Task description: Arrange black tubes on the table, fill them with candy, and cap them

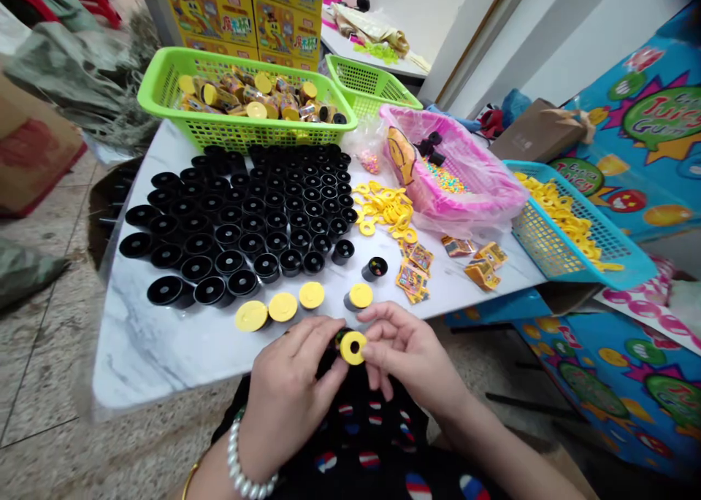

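Observation:
Over the table's front edge, my left hand (pixel 293 376) is closed around a small black cup (pixel 331 343), most of which its fingers hide. Between the fingertips of my right hand (pixel 408 350), a yellow ring (pixel 347 354) with a round hole is pinched, against or just in front of the cup. Near my hands on the tabletop, a yellow-topped cup (pixel 360 295) stands beside an uncovered black cup (pixel 376 268). Farther left, more yellow-topped cups (pixel 283 307) form a short row. Behind them stand many open black cups (pixel 252 244) in rows.
Loose yellow rings (pixel 388 206) and printed packets (pixel 413 270) lie on the marble-patterned table (pixel 158 361). A green basket (pixel 219 124) of wrapped cups, a pink lined basket (pixel 465 208) with coloured beads and a blue basket (pixel 580 248) of yellow pieces surround the work area.

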`<state>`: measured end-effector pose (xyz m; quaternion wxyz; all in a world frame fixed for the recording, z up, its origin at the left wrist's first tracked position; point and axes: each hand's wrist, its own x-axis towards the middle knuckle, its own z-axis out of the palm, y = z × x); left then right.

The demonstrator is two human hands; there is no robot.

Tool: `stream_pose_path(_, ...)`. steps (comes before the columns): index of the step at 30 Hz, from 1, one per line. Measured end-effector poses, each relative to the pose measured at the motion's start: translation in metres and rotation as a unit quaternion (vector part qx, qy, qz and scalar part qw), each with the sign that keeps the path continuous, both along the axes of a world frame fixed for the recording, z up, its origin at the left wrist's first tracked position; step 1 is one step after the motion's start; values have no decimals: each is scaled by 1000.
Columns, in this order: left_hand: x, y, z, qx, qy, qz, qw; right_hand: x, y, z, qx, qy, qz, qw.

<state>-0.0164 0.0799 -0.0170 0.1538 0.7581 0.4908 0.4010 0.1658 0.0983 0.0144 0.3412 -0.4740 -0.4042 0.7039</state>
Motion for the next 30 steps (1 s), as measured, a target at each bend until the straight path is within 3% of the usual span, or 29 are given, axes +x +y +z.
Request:
stream_pose_path(14, -2, -3, 1, -59, 0, -1, 998, -22, -2, 3, 94, -149, -69, 982)
stream_pose_path(24, -2, -2, 5, -55, 12, -5, 998, -25, 0, -4, 35, -91, -75, 992)
stream_pose_path(30, -3, 3, 12, -80, 55, -21, 995, -25, -6, -4, 82, -122, -103, 984)
